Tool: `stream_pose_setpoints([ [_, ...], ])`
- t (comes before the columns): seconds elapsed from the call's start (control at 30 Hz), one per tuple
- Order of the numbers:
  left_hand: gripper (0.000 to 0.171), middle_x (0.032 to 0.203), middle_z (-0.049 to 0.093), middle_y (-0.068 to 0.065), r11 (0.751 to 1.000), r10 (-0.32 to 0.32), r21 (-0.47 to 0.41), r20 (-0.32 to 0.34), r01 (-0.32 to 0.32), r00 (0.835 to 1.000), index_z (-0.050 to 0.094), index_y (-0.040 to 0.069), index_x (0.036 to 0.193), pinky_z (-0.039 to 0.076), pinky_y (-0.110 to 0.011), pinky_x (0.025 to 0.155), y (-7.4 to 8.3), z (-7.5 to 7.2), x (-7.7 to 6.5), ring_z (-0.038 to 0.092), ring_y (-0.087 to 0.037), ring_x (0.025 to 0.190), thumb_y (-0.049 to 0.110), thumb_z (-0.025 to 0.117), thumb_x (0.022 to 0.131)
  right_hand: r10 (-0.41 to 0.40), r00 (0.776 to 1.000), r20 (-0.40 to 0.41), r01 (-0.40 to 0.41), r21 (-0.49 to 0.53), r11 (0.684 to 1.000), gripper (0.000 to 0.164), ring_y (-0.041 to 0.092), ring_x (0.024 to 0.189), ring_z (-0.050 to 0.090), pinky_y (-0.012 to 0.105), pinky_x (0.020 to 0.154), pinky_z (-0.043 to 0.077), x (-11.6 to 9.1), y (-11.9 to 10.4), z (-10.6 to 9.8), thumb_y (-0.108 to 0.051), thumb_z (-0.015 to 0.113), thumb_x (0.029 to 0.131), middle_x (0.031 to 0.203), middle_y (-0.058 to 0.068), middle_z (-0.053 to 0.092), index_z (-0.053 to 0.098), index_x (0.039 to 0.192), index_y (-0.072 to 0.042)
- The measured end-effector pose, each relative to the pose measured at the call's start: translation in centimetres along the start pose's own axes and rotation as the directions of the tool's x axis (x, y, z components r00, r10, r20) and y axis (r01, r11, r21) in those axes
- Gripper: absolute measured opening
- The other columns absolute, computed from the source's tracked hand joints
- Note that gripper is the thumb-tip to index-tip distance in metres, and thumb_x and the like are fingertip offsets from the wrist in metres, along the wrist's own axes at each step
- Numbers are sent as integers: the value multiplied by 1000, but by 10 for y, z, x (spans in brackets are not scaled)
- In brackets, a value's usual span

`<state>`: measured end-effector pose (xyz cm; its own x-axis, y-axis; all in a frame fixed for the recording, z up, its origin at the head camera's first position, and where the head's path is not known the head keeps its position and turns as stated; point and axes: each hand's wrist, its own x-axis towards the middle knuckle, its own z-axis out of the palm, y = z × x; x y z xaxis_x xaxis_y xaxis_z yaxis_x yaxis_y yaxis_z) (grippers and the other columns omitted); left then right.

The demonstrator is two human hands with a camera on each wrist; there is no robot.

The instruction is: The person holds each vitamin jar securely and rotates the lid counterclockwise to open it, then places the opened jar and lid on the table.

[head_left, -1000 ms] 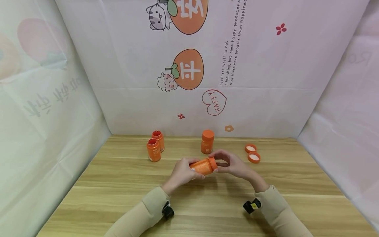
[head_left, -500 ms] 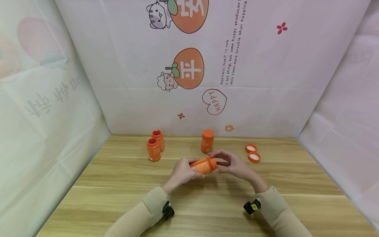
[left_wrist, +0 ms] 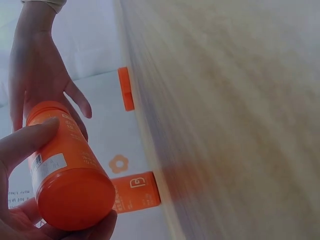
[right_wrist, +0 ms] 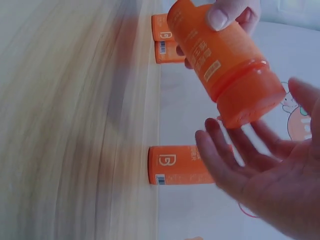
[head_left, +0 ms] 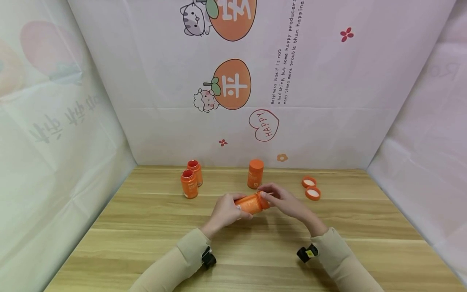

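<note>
My left hand [head_left: 223, 211] grips an orange pill bottle [head_left: 249, 204] around its body, holding it tilted above the table with its capped end toward the right. The orange screw cap [right_wrist: 251, 97] sits on the bottle's neck. Around that cap, my right hand [head_left: 288, 202] has its thumb on one side and its fingers spread on the other. Seen from the right wrist, those fingers [right_wrist: 227, 155] are loosely bent and do not close around the cap. Whether a fingertip touches it is hard to tell. A white label [left_wrist: 50, 166] shows on the bottle's side.
Behind the hands a capped orange bottle [head_left: 255, 174] stands upright. Two uncapped orange bottles [head_left: 189, 185] stand at the back left. Two loose orange caps [head_left: 312, 194] lie at the right, inner side up. A white printed sheet [head_left: 310, 134] walls the wooden table [head_left: 146, 227].
My right hand has shifted at the cap: its thumb has come up over the near side and the hand has turned. The left hand and its bottle have barely moved.
</note>
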<state>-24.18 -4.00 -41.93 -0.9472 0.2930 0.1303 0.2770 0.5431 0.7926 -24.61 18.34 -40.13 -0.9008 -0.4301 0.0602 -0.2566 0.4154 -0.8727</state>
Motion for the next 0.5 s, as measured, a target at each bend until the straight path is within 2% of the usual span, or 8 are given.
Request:
stream_pose_setpoints([
  [0.13,60,99,69,2,1000,3,3,-3,-3,1000,69,16,114,47,-32,73,0,0,0,57,-14,82,26,88,58,104,994,-18,-103,8,995,51,24,103,59,45,85,52,1,-3,3,-45,48,96,123,15,56,48,131,-7],
  [0.27,60,99,69,1,1000,6,8,-12,-6,1000,69,16,114,47,-32,71,0,1,0,57,-14,81,26,89,58,219,975,-37,-219,6,976,60,21,95,61,46,82,53,2,-5,5,-53,48,93,115,15,58,50,129,-5],
  [0.4,60,99,70,1,1000,-2,8,-17,2,1000,70,15,113,46,-32,71,1,1,0,57,-14,81,25,89,57,278,960,-36,-278,1,961,65,21,93,63,43,80,54,1,-4,5,-56,47,92,113,15,59,49,128,-2],
  [0.5,60,98,70,0,1000,-7,10,-19,7,1000,70,15,113,46,-32,71,1,1,0,57,-14,81,25,89,57,290,957,-30,-290,1,957,66,21,94,63,42,80,55,1,-5,5,-57,47,92,113,15,59,48,129,-2],
])
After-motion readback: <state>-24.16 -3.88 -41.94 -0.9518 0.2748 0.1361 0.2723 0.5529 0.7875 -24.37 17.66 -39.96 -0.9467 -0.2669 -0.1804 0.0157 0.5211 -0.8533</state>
